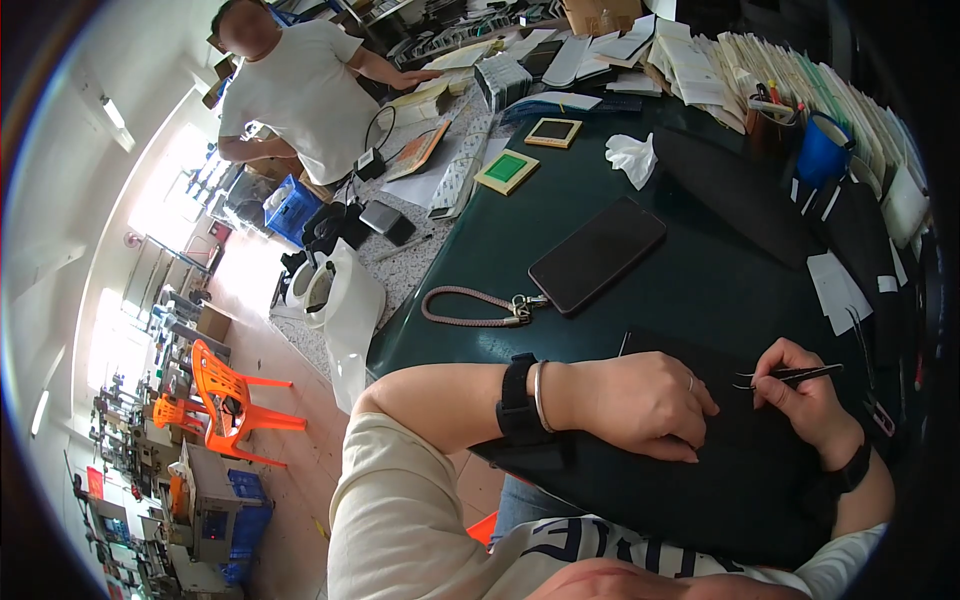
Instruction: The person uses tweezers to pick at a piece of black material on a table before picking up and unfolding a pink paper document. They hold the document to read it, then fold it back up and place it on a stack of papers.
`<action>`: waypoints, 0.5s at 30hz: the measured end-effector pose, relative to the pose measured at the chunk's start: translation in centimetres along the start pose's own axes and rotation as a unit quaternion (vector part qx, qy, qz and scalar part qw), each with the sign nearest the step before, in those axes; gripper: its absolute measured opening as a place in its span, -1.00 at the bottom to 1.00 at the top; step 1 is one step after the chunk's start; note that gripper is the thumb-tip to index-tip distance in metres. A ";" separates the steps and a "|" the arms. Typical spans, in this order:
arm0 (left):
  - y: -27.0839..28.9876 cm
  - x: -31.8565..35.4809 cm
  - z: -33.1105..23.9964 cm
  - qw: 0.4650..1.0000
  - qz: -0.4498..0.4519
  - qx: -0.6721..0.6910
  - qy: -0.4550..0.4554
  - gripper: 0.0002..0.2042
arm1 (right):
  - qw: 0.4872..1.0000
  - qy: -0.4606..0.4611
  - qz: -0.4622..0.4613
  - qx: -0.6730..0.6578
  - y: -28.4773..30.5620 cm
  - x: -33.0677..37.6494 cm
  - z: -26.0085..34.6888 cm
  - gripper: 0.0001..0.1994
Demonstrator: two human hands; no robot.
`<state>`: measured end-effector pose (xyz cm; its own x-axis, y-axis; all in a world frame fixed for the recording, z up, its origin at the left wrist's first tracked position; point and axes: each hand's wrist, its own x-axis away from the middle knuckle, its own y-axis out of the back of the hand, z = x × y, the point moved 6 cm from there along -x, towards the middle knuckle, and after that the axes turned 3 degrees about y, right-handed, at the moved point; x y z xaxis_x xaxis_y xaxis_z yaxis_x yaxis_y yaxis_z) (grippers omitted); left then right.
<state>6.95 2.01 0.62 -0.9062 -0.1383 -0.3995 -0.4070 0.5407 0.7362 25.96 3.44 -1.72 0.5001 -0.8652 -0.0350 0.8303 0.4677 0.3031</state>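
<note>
Dark block lettering runs across my pale shirt (400, 500), bent by the folds; the print on the orange-and-white sheet (415, 150) is too small to read; the row of paper envelopes (715, 65) along the far right shows no writing I can make out. On the green counter (480, 245), a dark phone (600, 255) lies beyond my left hand (650, 405), its cord strap (465, 292) trailing left; a crumpled tissue (632, 160) and a green-centred square frame (508, 172) sit farther back. A brown holder (768, 132) carries pens, with a blue cup (825, 150) beside it, its contents unclear; a blue crate (293, 208) past the counter's left end has something pale in it. My right hand (795, 395) pinches the black tweezers (815, 372) over the black mat (715, 490), tips pointing left; my left hand is loosely curled just beside them, and I cannot tell whether its fingers hold anything.
</note>
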 end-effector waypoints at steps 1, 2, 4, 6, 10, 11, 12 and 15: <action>0.0 0.1 0.3 1.000 -0.003 0.003 0.000 -0.80 | 1.000 -0.005 -0.001 -0.007 0.0 -0.2 -0.3 -0.75; 0.0 0.1 0.1 1.000 -0.005 0.001 -0.001 -0.80 | 1.000 -0.007 -0.004 -0.011 0.0 0.0 -0.2 -0.75; 0.0 0.1 -0.2 1.000 -0.003 -0.002 0.001 -0.81 | 1.000 -0.008 -0.006 -0.016 -0.1 0.1 0.0 -0.76; 0.1 0.0 -0.4 1.000 0.002 -0.005 0.005 -0.81 | 0.999 -0.014 -0.014 -0.032 -0.1 0.3 0.1 -0.77; 0.4 0.0 -0.5 1.000 0.001 -0.021 0.009 -0.82 | 0.999 -0.022 -0.019 -0.046 -0.3 0.2 0.5 -0.79; 0.5 0.0 -0.5 1.000 0.001 -0.018 0.006 -0.82 | 0.998 -0.025 -0.022 -0.048 -0.3 0.0 0.7 -0.80; 0.6 -0.1 -0.5 1.000 0.003 -0.019 0.012 -0.82 | 0.998 -0.029 -0.025 -0.047 -0.2 0.0 0.7 -0.80; 0.7 -0.2 -0.4 1.000 0.008 -0.008 0.018 -0.83 | 0.999 -0.031 -0.021 0.006 0.0 0.0 1.0 -0.83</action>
<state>6.76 2.06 1.46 -0.9161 -0.1588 -0.3680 -0.3936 0.5306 0.7507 25.67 3.23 -0.75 0.4485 -0.8937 0.0113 0.8468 0.4289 0.3146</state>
